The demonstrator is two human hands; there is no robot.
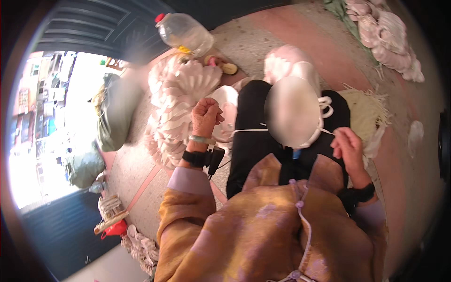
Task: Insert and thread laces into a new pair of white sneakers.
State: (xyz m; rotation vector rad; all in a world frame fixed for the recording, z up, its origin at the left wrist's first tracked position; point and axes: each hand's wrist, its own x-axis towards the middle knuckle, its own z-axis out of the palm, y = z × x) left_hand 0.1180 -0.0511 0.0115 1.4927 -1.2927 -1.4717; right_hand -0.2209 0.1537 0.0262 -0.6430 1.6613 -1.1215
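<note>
Pile of pale scalloped pieces [183, 89], 9 o'clock of the lap stack. Stack of similar pale pieces [293, 98] between the knees, top blurred. Left hand [206, 112] at 9 o'clock of stack: fingers clenched, can't tell if cord's inside. Right hand [347, 144] at 4 o'clock: fingertips pinching cord, seemingly. White cord [251, 130] runs out both sides, loops at 3 o'clock. Step looks like cord-tightening; probably calls for firm, even tension, stack kept steady.

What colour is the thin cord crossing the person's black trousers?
The cord is white, as the head view shows.
</note>
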